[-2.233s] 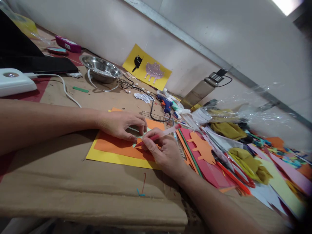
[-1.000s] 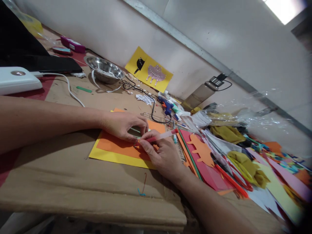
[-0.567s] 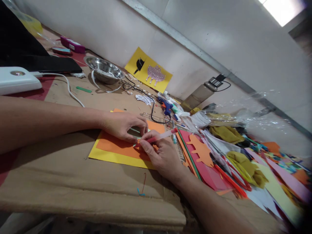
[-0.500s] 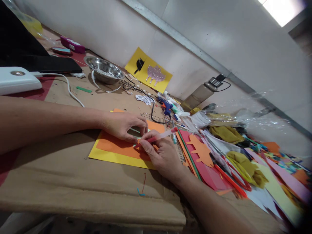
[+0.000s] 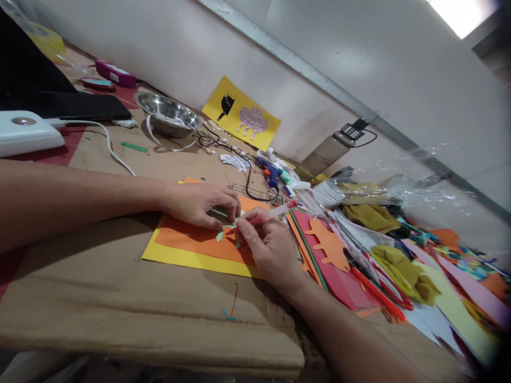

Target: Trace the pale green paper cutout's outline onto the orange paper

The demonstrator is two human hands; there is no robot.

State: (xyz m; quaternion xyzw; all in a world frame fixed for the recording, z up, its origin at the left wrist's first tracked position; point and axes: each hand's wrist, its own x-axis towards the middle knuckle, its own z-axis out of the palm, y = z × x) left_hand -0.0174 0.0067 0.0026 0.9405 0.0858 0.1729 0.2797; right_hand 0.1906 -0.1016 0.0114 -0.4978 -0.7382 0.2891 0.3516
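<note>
On the brown cardboard-covered bench [image 5: 120, 298], a yellow paper sheet [image 5: 175, 258] lies flat with an orange paper sheet [image 5: 187, 239] on top of it. To the right spreads a heap of coloured paper cut-outs [image 5: 331, 244], and far off near the wall sits a round steel bowl [image 5: 165, 113], with a blue glue gun [image 5: 270, 171] between them. The left hand [image 5: 199, 204] presses its fingertips down on a small pale green paper shape [image 5: 223, 219] resting on the orange sheet. The right hand [image 5: 271, 247], just beside it, is closed around a thin red-tipped pen [image 5: 265, 214], whose tip touches the green shape.
</note>
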